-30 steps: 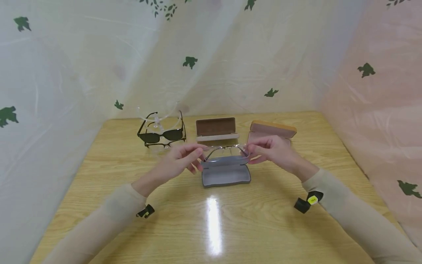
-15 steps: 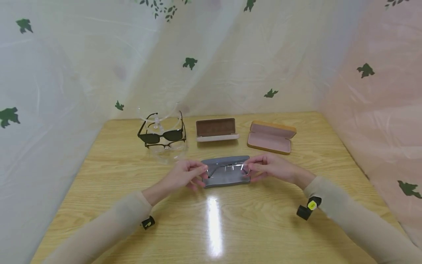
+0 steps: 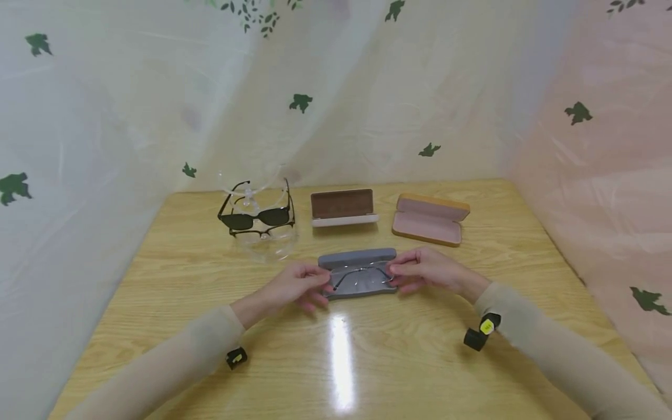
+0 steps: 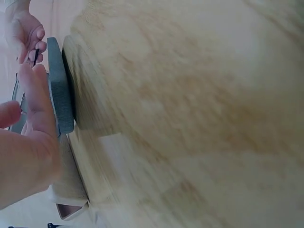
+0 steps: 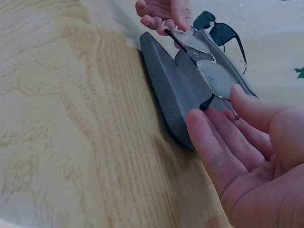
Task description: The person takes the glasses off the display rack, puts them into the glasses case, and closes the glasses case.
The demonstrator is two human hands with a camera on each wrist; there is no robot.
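A pair of thin metal-framed eyeglasses [image 5: 216,80] with clear lenses and folded dark-tipped temples is held between both hands, low over an open grey glasses case [image 3: 357,256]. My left hand [image 3: 294,284] pinches one end of the frame between thumb and fingers. At the other end my right hand [image 3: 427,272] grips the frame, thumb on top and fingers below, as the right wrist view shows. The case lies with its lid tipped back, away from me. In the left wrist view the left hand [image 4: 33,142] covers much of the eyeglasses beside the case's outer wall [image 4: 59,95].
Behind stand an open brown-lined case [image 3: 343,204] and an open orange case [image 3: 429,219] with pink lining. To the left sit black sunglasses [image 3: 238,221], dark half-rim glasses [image 3: 262,233] and clear glasses. A patterned sheet [image 3: 367,105] hangs behind the wooden table [image 3: 420,361].
Both hands have lowered the eyeglasses toward me, from above the grey case's lid to its base. The other cases and glasses stay in place.
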